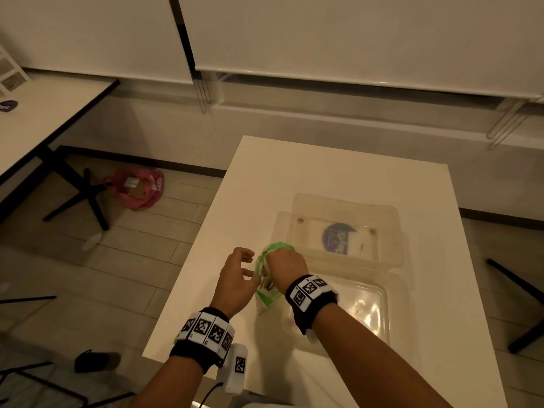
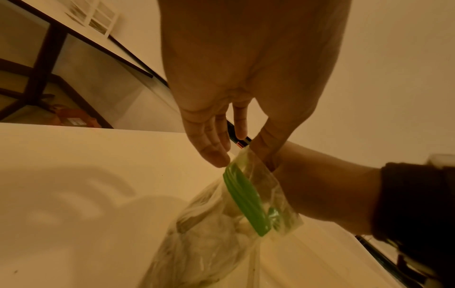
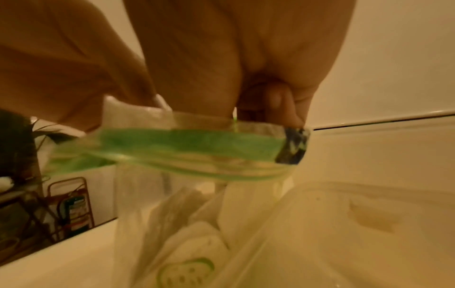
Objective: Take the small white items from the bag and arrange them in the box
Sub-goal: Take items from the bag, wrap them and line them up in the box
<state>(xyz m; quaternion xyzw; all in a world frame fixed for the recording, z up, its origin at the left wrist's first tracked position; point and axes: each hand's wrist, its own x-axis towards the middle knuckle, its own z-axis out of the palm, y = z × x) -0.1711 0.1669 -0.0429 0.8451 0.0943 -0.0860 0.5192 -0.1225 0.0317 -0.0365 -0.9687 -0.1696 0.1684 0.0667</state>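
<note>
Head view: white table (image 1: 338,178) with clear plastic box (image 1: 391,231) at far right, its clear lid (image 1: 382,304) flat on the table nearer the body, just beside it; round blue label visible through the box floor. Clear zip bag (image 1: 266,297) with green seal strip standing at the left edge of the lid, mouth up, between the two hands. Right hand (image 1: 285,265) at the mouth of the bag, fingers curled down over the green rim and gripping it; fingertips hidden behind the knuckles. Left hand (image 1: 235,278) just left of the bag, fingers loosely spread and slightly bent, thumb side against the plastic; cannot tell from here whether anything is pinched.

Left wrist view: fingers (image 2: 209,140) straight and relaxed, tips close to the green strip, thumb behind the top edge of the bag.

Right wrist view: small white items (image 3: 197,233) lying inside the bag below the stretched-open mouth, one with a green round print
</note>
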